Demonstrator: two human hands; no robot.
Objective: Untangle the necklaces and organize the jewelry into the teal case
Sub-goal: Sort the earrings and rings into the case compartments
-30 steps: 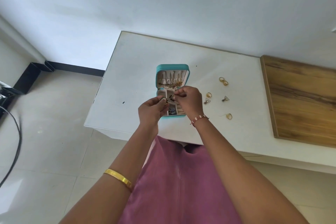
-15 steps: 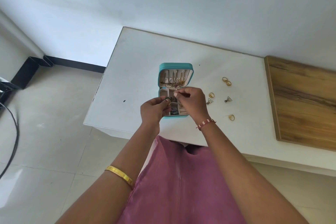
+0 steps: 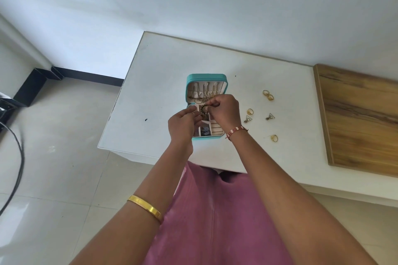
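A: Nearest thing first?
B: Pink garment (image 3: 215,221), bottom centre. Gold bangle (image 3: 144,205) is sitting on the left forearm, a red-and-white beaded bracelet (image 3: 235,131) on the right wrist.

A: Hands?
B: Both are hovering over the open teal case (image 3: 206,78). The left hand (image 3: 183,125) is curling its fingers together, thumb and fingertips pinching one end of a dark beaded chain (image 3: 204,108). The right hand (image 3: 226,109) is pinching the other end, fingers clamped on it. The chain is arcing between the two hands, above the case's lower tray.

A: Case location?
B: It is sitting on the white tabletop (image 3: 155,84), toward the near edge, left of the middle. The lid is lying open on the far side, with gold necklaces (image 3: 204,97) hanging bunched in it. A dark flower-shaped piece (image 3: 205,131) is sitting in a near compartment.

A: Loose pieces?
B: Right of the case, on the tabletop: one gold ring (image 3: 274,138) nearest, then two triangular earrings (image 3: 248,119) (image 3: 270,116), another ring (image 3: 249,111), and two rings (image 3: 268,95) touching, farthest.

A: Anything else?
B: A wooden board (image 3: 357,118) is lying along the tabletop's right side. A black cable (image 3: 17,157) is lying on the tiled floor at left.
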